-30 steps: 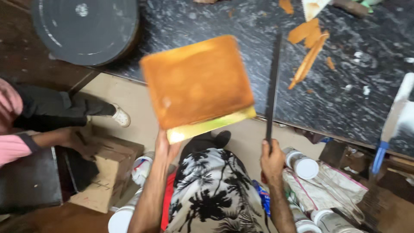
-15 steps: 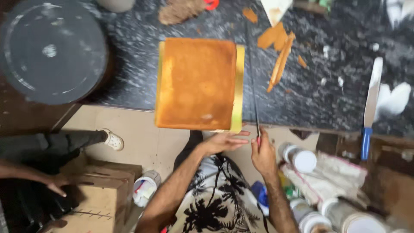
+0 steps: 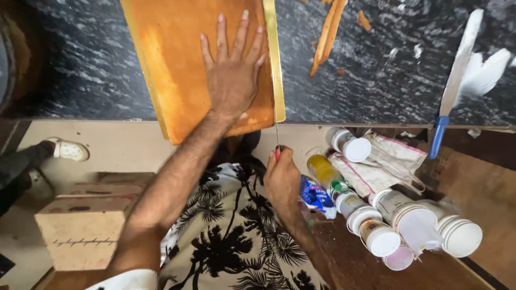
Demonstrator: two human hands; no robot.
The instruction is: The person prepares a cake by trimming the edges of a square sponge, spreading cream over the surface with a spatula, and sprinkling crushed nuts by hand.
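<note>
My left hand lies flat, fingers spread, on the cake; right hand grips the knife (blade at cake's edge) on the bench.

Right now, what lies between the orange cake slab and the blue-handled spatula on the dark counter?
In the head view, thin orange crust strips and a few crumbs lie on the black counter between the cake slab and the spatula.

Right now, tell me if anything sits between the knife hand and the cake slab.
Nothing visible does. The right hand holds a long knife running along the cake slab's right edge, beside its gold board edge. The left hand lies flat on top.
</note>
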